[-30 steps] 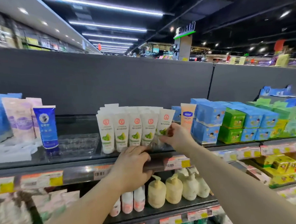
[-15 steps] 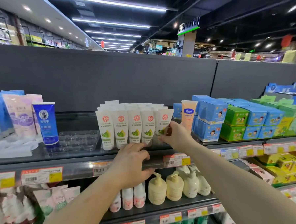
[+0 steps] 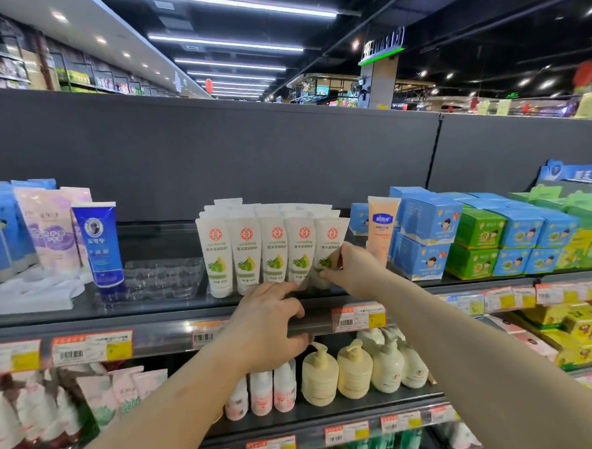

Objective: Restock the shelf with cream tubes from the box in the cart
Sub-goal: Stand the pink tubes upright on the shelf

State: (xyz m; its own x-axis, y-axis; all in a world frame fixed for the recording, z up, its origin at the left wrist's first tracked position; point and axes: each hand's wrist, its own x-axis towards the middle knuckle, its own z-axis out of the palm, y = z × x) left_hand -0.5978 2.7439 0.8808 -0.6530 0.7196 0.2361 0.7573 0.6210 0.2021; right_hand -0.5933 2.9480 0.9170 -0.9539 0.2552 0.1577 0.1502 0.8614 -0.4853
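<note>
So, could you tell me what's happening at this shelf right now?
A person is restocking white cream tubes on the upper shelf. The right hand holds the rightmost tube of the front row, which tilts slightly. The left hand rests at the shelf's front edge, fingers curled near the tube bases. A clear plastic tray lies left of the row. The box and cart are out of view.

1. You have one view, worn on your head, facing forward along your arms.
2. It sits close to the dark glass-topped store shelf (image 3: pixel 161 305), level with its top tier.
3. Its wide angle also catches the ceiling.
</note>
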